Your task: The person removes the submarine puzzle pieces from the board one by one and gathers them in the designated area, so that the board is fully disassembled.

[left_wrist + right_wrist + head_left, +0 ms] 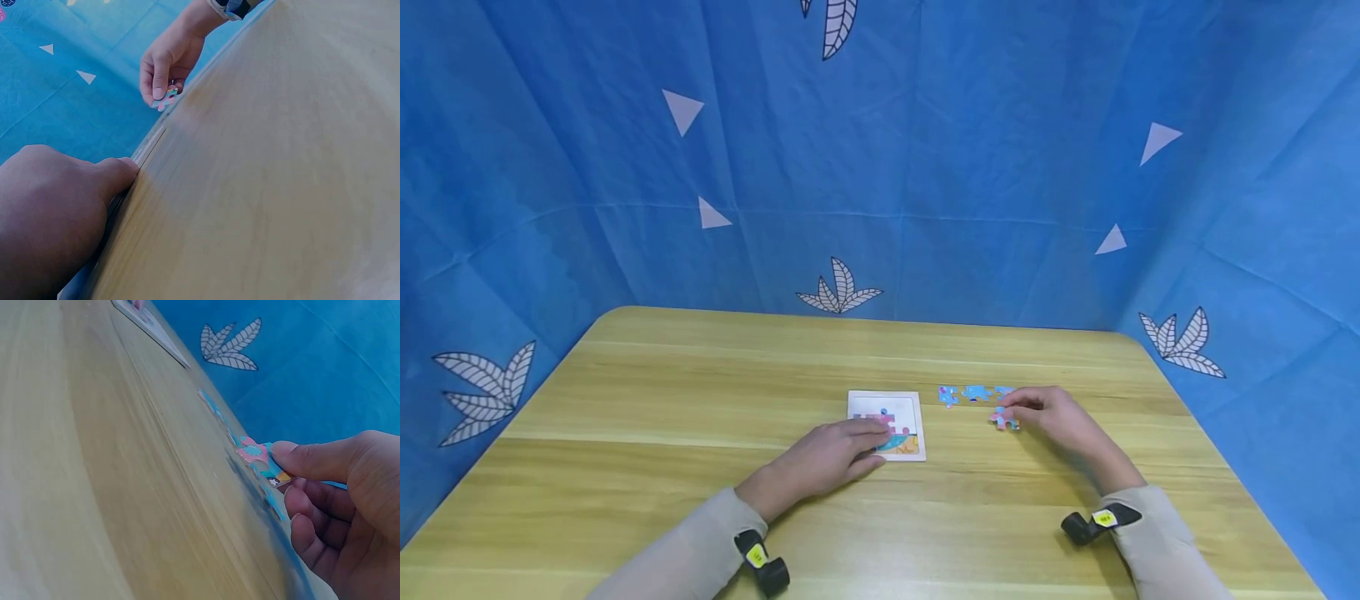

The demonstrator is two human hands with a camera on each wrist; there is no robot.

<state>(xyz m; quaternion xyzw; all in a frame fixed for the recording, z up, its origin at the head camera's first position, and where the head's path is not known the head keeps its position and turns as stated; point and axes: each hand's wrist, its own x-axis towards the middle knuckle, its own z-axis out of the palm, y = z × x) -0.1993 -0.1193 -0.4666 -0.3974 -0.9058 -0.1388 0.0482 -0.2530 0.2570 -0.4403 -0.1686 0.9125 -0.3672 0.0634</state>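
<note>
A white-framed jigsaw tray (906,400), partly filled with pink, teal and orange pieces, lies on the table. My left hand (827,457) rests on its left side, fingers extended and covering part of the picture. To the right, my right hand (1063,425) pinches a pink and blue puzzle piece (1003,420) between thumb and fingers. In the right wrist view the held puzzle piece (255,453) is tilted just above the tabletop. Behind it, loose blue puzzle pieces (977,392) lie in a row, the rightmost partly hidden by the right hand.
The wooden table (700,375) has rounded far corners. A blue curtain (985,150) with white leaves and triangles hangs behind it and along both sides. Each forearm wears a black wrist camera, seen on the left sleeve (677,550) and right sleeve (1165,542).
</note>
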